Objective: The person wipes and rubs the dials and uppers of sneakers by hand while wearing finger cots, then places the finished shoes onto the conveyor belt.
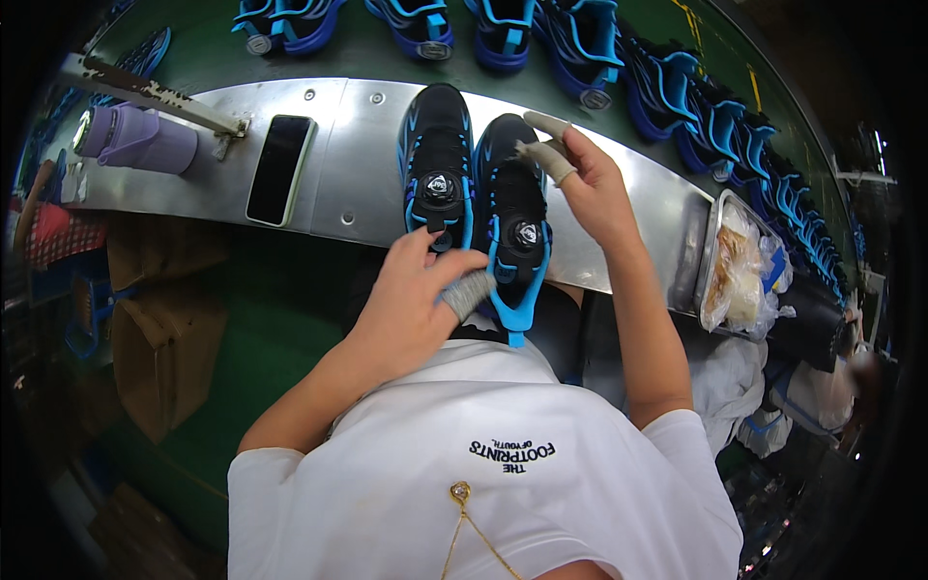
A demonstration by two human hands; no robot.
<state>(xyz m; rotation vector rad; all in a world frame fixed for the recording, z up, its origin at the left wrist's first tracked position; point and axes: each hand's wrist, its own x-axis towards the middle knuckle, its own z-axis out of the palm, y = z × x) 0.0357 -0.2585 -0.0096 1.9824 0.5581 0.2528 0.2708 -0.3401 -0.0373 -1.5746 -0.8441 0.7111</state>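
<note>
Two black athletic shoes with blue trim and round dial fasteners lie side by side, toes away from me. The left shoe point(438, 145) has its heel partly hidden under my left hand point(416, 290). That hand's fingers are spread across the heel area, with a wrapped finger close to the collar of the right shoe point(517, 208). My right hand point(585, 179) hovers at the right shoe's toe, its thumb and forefinger apart. Both of those digits wear pale coverings. Whether the right fingertips touch the shoe, I cannot tell.
The shoes rest on a curved metal ledge point(367, 198). Left on it are a phone point(281, 170) and a purple bottle point(145, 138). A metal tray point(713, 242) holding plastic bags stands right. Beyond, similar shoes point(503, 34) line a green surface point(372, 68). A cardboard box point(164, 358) sits lower left.
</note>
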